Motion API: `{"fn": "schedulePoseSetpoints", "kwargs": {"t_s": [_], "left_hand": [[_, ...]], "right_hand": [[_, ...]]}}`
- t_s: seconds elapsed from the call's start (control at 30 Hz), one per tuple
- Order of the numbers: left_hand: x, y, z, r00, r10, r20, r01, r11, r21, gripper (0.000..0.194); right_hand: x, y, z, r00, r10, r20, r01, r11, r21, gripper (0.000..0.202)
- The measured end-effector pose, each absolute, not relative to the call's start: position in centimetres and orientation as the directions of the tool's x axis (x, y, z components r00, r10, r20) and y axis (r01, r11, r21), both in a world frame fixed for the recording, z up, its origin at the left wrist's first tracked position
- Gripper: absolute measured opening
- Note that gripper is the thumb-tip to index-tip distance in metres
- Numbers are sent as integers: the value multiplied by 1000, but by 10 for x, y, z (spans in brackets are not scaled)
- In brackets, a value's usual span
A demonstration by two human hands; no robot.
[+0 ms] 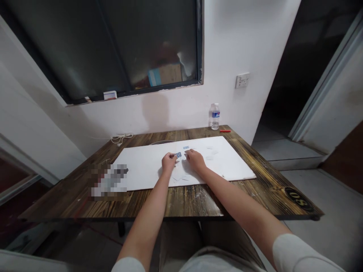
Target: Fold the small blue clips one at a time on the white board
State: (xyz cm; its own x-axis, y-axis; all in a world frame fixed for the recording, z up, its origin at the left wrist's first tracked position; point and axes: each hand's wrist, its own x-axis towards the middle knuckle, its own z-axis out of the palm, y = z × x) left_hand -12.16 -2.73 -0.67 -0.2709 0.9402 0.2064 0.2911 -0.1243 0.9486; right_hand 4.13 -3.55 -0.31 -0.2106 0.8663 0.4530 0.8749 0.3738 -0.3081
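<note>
My left hand (pixel 169 163) pinches a small blue-and-white card (pixel 178 154) between thumb and fingers, just above a white board (pixel 141 162). Close to its right, my right hand (pixel 195 160) is over the board with its fingers bent together. Whatever those fingertips may hold is too small to make out. Just beyond them a second small blue-and-white piece (pixel 186 147) lies flat. Several thin white paper pieces lie on the board, some right of my right hand (pixel 210 158) and others near the front edge.
The board rests on a dark wooden table (pixel 193 202). At the back right stand a water bottle (pixel 215 118) and a red pen-like stick (pixel 225 131). A coiled white cord (pixel 121 139) lies at the back left. A blurred patch (pixel 109 182) hides things at the left.
</note>
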Motion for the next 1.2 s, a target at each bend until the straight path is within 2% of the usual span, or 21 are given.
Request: {"fn": "schedulePoseSetpoints", "kwargs": {"t_s": [0.1, 0.2, 0.3, 0.43, 0.57, 0.73, 0.93, 1.2], "left_hand": [[-120, -29, -5, -260, 941, 218, 312, -132, 941, 16], [-117, -31, -3, -236, 945, 225, 327, -141, 934, 15], [-113, -32, -3, -192, 954, 230, 265, -176, 948, 19], [-112, -29, -3, -145, 974, 173, 78, -163, 983, 36], [-114, -28, -1, -102, 981, 167, -16, -169, 985, 46], [-115, -28, -3, -76, 973, 218, -62, -223, 973, 46], [-117, -26, -4, -77, 971, 227, -39, -231, 972, 51], [-119, -27, -2, -174, 964, 200, -77, -216, 973, 41]], "right_hand": [[42, -34, -4, -172, 825, 538, 816, 425, -392, 32], [43, -32, -5, -152, 788, 596, 773, 471, -425, 33], [43, -32, -6, -177, 749, 639, 762, 515, -392, 32], [39, -34, -7, -264, 699, 665, 759, 576, -304, 30], [37, -33, -7, -315, 641, 700, 714, 646, -270, 27], [39, -29, -10, -290, 569, 770, 619, 725, -302, 25], [41, -31, -8, -323, 546, 773, 555, 771, -313, 33], [42, -32, -2, -427, 504, 751, 553, 802, -224, 27]]}}
